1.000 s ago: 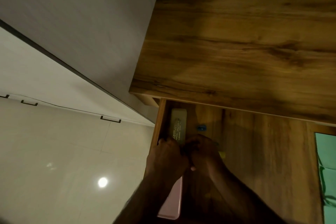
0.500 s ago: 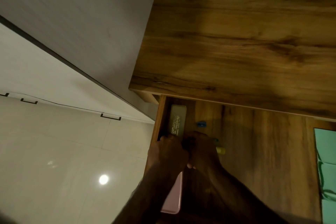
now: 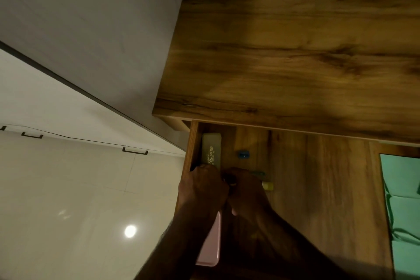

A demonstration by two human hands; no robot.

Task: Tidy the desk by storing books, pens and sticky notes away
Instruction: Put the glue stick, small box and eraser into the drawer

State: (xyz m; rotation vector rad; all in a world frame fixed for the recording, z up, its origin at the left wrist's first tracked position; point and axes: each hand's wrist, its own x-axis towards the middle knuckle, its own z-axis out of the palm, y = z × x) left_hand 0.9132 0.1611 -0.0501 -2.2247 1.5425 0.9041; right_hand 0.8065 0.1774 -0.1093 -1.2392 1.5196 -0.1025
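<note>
The drawer (image 3: 318, 188) under the wooden desk top (image 3: 295, 41) stands open. Both my hands are inside it at its left end, pressed close together. My left hand (image 3: 202, 188) is curled at the near end of a grey-green box (image 3: 211, 150) lying along the drawer's left wall. My right hand (image 3: 246, 191) is closed over pens; a green end (image 3: 259, 174) and a yellow end (image 3: 268, 186) stick out to its right. A small dark item (image 3: 229, 180) sits between the hands. A pink flat object (image 3: 210, 248) lies under my left forearm.
A small blue item (image 3: 243, 155) lies on the drawer floor beyond my right hand. Green cloth (image 3: 402, 200) fills the right edge past the drawer's side. White floor tiles (image 3: 79, 200) and a grey wall panel (image 3: 91, 18) are on the left.
The green and yellow pen ends have come into sight to the right of my right hand. Both hands have stayed almost in place at the drawer's left end.
</note>
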